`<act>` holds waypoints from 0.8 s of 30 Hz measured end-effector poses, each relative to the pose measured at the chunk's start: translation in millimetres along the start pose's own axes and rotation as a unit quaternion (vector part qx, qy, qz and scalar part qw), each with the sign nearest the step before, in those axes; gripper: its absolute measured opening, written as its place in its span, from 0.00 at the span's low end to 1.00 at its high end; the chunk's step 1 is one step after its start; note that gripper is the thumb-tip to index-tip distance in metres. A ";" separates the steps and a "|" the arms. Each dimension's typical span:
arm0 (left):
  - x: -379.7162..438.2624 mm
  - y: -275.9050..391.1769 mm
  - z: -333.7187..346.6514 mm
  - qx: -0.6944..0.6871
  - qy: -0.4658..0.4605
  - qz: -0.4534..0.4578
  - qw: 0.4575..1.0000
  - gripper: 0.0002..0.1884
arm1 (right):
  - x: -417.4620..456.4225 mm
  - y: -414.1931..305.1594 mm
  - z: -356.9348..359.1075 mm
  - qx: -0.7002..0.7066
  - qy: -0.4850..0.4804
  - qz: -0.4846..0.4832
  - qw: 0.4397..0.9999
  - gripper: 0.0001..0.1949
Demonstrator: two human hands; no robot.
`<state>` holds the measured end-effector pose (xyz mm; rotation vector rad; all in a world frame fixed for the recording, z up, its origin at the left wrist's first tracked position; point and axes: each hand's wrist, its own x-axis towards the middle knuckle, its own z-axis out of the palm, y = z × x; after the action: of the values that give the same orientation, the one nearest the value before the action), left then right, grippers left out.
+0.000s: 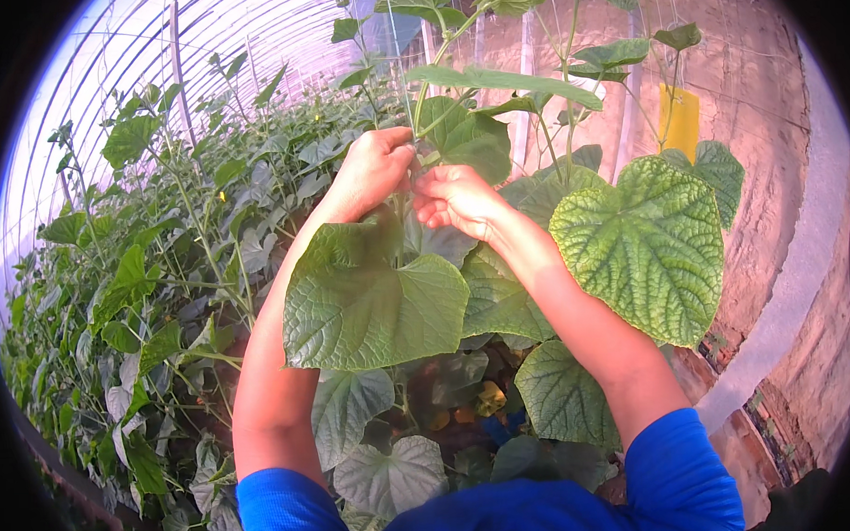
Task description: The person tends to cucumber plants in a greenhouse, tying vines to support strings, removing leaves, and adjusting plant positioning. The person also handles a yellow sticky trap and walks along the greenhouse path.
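My left hand (378, 167) is closed at the stem of a climbing cucumber plant, where a thin support string (396, 49) comes down from above. Close beside it on the right, my right hand (459, 197) has thumb and index finger pinched together at the same spot. What lies between the fingertips is too small and blurred to tell. The green vine stem (435, 61) rises from the hands towards the upper right. A large cucumber leaf (377, 302) hangs below my hands, between the forearms. A veined, yellowish-green leaf (642, 251) is beside my right forearm.
Dense rows of cucumber plants (186, 274) fill the left side under the greenhouse's curved ribs (95, 66). A yellow card (680, 122) hangs at the right before an earthen wall (764, 113). White upright posts (522, 93) stand behind the vines. A pale curved strip (797, 273) runs along the right.
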<state>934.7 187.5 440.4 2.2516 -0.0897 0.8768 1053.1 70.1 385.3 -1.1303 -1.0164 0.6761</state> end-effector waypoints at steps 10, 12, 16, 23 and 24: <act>-41.1 -2.9 -3.1 -0.419 0.166 0.041 0.892 0.11 | -50.7 -7.7 32.2 0.070 -0.023 -0.096 0.993 0.16; -41.6 -19.7 -6.9 -0.270 0.166 0.094 0.944 0.12 | -48.7 -9.3 27.1 -0.128 -0.073 -0.075 0.986 0.17; -33.6 -33.9 -33.1 -0.162 0.213 -0.023 0.963 0.11 | -56.6 11.6 43.6 -0.126 -0.128 -0.082 0.980 0.10; -42.7 -74.0 -54.0 -0.136 0.135 -0.034 0.981 0.17 | -115.5 38.3 59.2 -0.350 -0.225 -0.085 0.905 0.11; -53.5 -69.9 -46.8 -0.151 0.165 -0.041 0.974 0.17 | -121.0 53.7 47.2 -0.412 -0.213 -0.132 0.876 0.11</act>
<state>888.1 260.1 390.3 1.7933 0.0210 1.1004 963.0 2.3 301.4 -1.5555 -1.9105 0.2512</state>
